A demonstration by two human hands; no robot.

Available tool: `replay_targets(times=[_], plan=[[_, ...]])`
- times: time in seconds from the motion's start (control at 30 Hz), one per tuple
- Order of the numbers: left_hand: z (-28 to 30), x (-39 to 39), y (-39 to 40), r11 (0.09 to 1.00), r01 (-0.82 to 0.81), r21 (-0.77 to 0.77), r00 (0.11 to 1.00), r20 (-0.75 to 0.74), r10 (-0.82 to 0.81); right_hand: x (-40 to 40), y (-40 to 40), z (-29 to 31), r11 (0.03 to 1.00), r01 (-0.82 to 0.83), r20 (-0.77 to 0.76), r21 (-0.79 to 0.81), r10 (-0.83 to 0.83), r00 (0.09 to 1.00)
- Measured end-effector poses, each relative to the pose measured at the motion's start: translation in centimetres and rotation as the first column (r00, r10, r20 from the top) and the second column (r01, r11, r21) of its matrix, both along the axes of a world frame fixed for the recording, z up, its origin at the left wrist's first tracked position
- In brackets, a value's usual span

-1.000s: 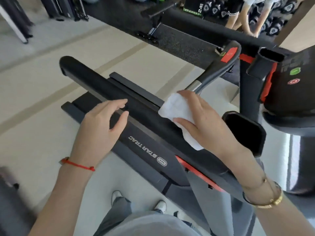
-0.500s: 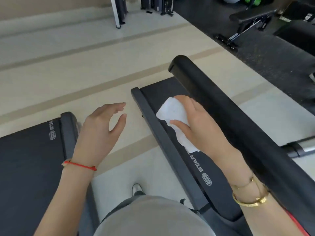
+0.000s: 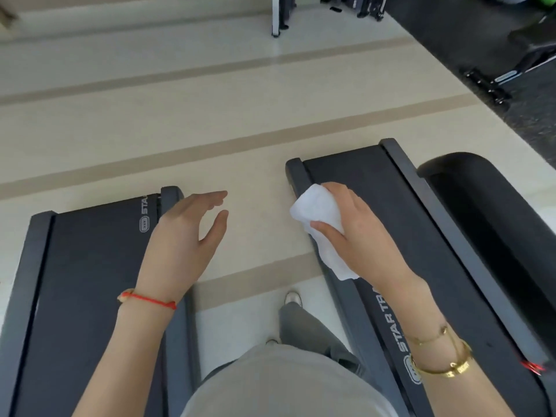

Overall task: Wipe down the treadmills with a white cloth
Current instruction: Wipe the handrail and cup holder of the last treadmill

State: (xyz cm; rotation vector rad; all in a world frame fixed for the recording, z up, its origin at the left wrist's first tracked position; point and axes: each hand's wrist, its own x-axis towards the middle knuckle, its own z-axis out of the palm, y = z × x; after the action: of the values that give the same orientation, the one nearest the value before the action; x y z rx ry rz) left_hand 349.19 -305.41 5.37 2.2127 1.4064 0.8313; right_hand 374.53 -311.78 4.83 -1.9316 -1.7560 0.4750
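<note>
Two dark treadmills lie side by side. The right treadmill [image 3: 421, 236] has a grey side rail along its left edge. My right hand [image 3: 358, 233] grips a bunched white cloth [image 3: 319, 224] above that rail, near the deck's far end; whether the cloth touches the rail I cannot tell. The left treadmill [image 3: 87, 281] lies at the lower left. My left hand [image 3: 186, 239] hovers over its right rail with fingers straight and relaxed, holding nothing. A black padded handrail [image 3: 493, 224] runs along the far right.
A beige striped floor strip [image 3: 255, 236] separates the two decks, and my feet [image 3: 293, 297] stand in it. A weight bench [image 3: 517, 61] stands on dark matting at the upper right. Equipment legs [image 3: 279, 16] stand at the top.
My view has swung left, from the console and handrail to the deck ends. The hand with the cloth has come off the black handrail and is now over the right treadmill's left side rail.
</note>
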Motion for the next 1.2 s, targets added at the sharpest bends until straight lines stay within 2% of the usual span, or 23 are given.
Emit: replay_targets(times=[0.3,0.73,0.9,1.2], plan=[[-1.3,1.7,14.7,0.999,-0.051,-0.01,0.999,0.004,0.051,2.1,16.0,-1.7,1.0,-0.023,-0.035,0.012,0.024,0.999],[0.7,8.9,39.4,0.996,-0.089,0.03,0.996,-0.012,0.089,9.1,41.1,-0.3,1.0,-0.025,-0.061,0.017,0.026,0.998],[0.0,11.3,47.9,0.998,-0.054,0.033,0.998,-0.018,0.055,11.6,48.5,-0.8,0.999,0.025,-0.059,0.026,-0.023,0.998],[-1.4,16.7,66.8,0.993,0.11,0.039,0.993,-0.048,-0.108,15.9,63.6,-2.0,0.987,0.16,-0.063,0.007,-0.16,0.985]])
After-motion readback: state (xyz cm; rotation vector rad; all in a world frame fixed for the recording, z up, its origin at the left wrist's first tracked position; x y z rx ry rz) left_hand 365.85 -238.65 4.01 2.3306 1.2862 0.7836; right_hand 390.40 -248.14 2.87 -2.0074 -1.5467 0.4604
